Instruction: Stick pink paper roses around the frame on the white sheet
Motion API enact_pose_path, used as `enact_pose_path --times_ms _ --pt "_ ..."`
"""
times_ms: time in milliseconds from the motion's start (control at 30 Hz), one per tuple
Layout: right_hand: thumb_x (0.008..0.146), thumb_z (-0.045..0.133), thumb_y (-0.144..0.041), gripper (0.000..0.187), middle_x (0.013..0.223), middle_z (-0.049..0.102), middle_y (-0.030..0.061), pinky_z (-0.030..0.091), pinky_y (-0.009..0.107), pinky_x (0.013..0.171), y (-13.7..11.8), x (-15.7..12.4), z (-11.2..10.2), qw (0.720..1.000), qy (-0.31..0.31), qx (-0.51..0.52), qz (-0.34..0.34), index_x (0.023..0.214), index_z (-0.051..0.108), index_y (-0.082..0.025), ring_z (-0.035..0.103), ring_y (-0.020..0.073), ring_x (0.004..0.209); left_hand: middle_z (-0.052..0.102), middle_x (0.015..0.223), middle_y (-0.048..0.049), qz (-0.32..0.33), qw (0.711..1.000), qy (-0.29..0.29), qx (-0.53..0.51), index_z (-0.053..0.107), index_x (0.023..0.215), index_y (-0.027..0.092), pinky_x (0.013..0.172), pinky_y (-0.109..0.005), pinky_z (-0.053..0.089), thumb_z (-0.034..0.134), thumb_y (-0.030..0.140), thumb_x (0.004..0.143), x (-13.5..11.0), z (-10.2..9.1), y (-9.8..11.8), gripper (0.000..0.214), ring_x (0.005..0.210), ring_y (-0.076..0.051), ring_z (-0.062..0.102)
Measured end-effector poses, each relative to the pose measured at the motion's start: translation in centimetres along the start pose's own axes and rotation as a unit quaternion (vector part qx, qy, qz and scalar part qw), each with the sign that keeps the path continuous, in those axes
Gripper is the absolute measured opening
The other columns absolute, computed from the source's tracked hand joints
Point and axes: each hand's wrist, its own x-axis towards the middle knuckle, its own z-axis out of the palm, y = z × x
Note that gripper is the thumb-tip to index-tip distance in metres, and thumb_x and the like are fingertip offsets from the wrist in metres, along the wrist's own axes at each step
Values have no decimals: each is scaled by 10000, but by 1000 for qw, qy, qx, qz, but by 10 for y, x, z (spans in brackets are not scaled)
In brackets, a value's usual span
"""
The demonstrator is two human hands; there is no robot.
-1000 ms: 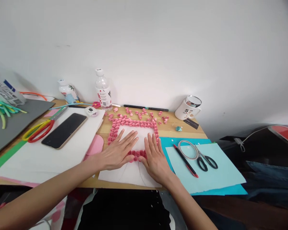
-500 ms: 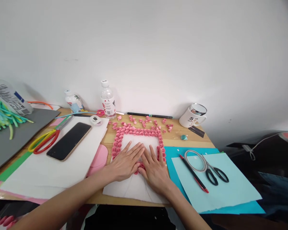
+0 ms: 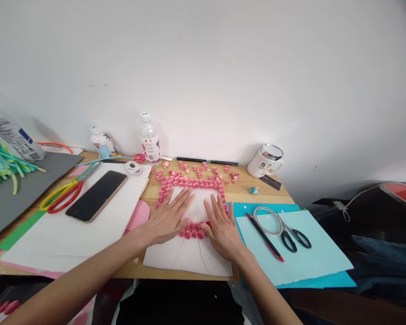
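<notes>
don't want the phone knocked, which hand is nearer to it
Left. The left hand is to the right of the phone; the right hand is farther right, beyond the left one.

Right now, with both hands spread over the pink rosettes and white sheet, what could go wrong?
1. The left hand and right hand lie over parts of the rosette frame, so pressing might crush or shift some pieces.
2. Loose rosettes lie just beyond the frame; a forward sweep could scatter them.
3. The white sheet lies close to the table's near edge, so a forearm might drag it off.
</notes>
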Motion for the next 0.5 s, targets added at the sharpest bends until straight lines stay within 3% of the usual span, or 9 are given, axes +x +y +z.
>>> enact_pose_path --times_ms 100,200,267,333,400,500 --pt "942 319 -431 556 1523 224 140 115 628 1077 5 0 4 1000 -17 21 12 1444 311 -193 82 330 1416 153 1536 -136 -56 997 46 -8 65 1485 154 1155 -507 105 263 426 966 -4 -11 -11 618 1424 -240 126" --pt "958 245 -388 531 1500 305 109 165 586 1082 21 -1 -5 997 19 57 40 1450 291 -196 180 298 1406 264 1507 -138 -87 990 113 -13 224 1453 133 1140 -460 232 301 381 966 -4 -16 -20 552 1402 -239 218" --pt "956 235 -361 504 1401 459 123 241 536 1064 43 -4 -17 988 76 62 117 1394 398 -173 334 289 1339 486 1370 -132 -71 985 159 -22 435 1337 132 1079 -430 356 320 324 965 -1 -15 -23 434 1301 -230 412" --pt "933 285 -336 459 1181 615 172 372 450 965 70 -10 -31 967 111 36 228 1200 594 -127 519 295 1151 658 1122 -101 -37 980 190 -38 584 1164 153 975 -413 456 334 261 959 5 -11 -22 341 1093 -209 585" --pt "895 357 -320 397 1066 647 193 427 417 833 95 -17 -41 943 58 -12 326 998 688 -125 570 320 1030 698 965 -75 -11 978 201 -54 630 1068 168 878 -395 505 346 212 951 11 -7 -17 310 926 -186 638" --pt "856 427 -412 373 1001 671 174 423 361 648 115 -24 -47 927 -39 -20 372 865 713 -172 605 323 923 697 955 -76 11 979 193 -65 633 1073 165 818 -374 521 365 188 942 21 -2 -6 299 890 -179 638"
